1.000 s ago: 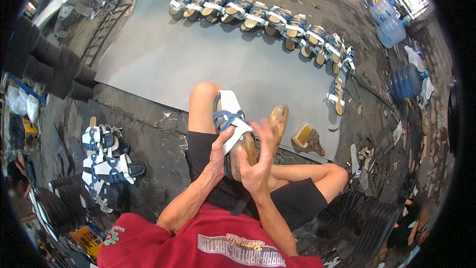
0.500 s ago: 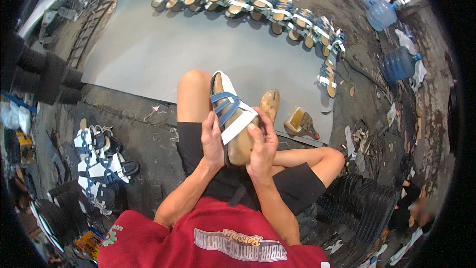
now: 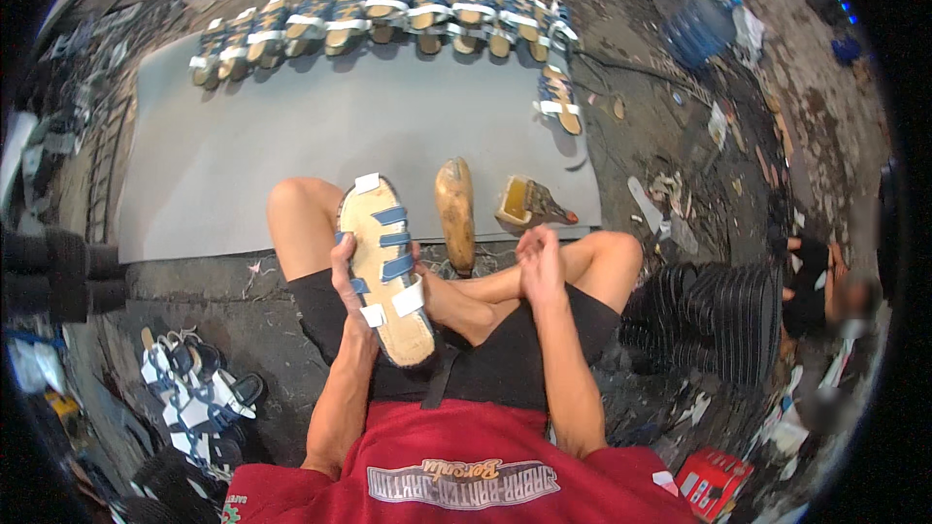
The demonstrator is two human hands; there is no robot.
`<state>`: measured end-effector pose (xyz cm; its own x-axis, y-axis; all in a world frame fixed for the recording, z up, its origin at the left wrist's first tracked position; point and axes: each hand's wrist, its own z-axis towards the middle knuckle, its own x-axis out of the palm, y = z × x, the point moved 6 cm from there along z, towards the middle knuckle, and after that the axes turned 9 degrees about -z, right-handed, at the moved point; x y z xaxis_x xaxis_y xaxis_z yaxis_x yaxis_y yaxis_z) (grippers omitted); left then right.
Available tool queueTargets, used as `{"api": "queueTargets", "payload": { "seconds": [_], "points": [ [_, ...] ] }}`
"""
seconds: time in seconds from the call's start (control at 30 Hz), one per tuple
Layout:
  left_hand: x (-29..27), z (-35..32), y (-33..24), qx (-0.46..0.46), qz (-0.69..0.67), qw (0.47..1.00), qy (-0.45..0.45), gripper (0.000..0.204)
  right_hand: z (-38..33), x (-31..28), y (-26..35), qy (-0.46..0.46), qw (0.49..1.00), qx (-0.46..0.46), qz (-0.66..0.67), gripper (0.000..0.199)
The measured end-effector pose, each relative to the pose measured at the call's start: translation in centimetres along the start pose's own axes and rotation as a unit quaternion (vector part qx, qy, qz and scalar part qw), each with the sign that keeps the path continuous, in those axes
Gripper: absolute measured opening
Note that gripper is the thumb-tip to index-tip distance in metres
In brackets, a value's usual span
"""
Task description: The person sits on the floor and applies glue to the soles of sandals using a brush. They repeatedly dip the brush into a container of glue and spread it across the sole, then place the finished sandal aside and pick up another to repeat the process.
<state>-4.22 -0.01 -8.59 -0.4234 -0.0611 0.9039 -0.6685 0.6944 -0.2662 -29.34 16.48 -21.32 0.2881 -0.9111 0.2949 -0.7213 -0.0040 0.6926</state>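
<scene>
My left hand grips a sandal by its edges, held above my lap. Its tan underside faces up, with blue and white strap ends folded over it. Whatever is inside the upper is hidden beneath. My right hand is apart from the sandal, over my right shin, with fingers loosely bent and nothing visible in them. Between my legs and the mat, a brown shoe last lies on its side. To its right is a small container of yellow glue with a brush resting on it.
A grey mat spreads in front, with a curved row of sandals along its far edge. Loose sandal uppers lie to the left. Stacked black soles stand at right, below scraps and blue water bottles. Another person sits far right.
The sandal has been turned over, from straps up to underside up. My right hand has let go of it and moved right. The view has shifted too.
</scene>
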Motion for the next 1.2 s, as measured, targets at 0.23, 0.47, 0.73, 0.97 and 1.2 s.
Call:
{"api": "queueTargets", "payload": {
  "seconds": [0.23,0.47,0.73,0.97,1.2],
  "points": [
    [0.3,-0.3,0.6,-0.081,-0.091,0.993,0.008,0.084,10.2,-2.1,2.2,-0.202,0.976,0.087,0.011,0.038],
    [-0.9,0.8,0.4,-0.098,-0.111,0.987,0.063,0.085,11.2,-3.1,2.9,-0.125,0.988,0.075,-0.054,0.041],
    [-0.9,1.7,1.0,-0.113,-0.092,0.987,0.072,0.084,13.7,-0.3,3.7,-0.002,0.991,0.073,-0.113,0.036],
    [-1.5,1.9,0.9,-0.102,-0.074,0.990,0.065,0.086,12.9,1.9,5.4,0.117,0.984,0.105,-0.088,0.034],
    [-0.6,3.8,1.4,-0.103,-0.047,0.991,0.063,0.088,12.0,1.8,6.0,0.024,0.976,0.017,-0.216,0.028]
  ]
}}
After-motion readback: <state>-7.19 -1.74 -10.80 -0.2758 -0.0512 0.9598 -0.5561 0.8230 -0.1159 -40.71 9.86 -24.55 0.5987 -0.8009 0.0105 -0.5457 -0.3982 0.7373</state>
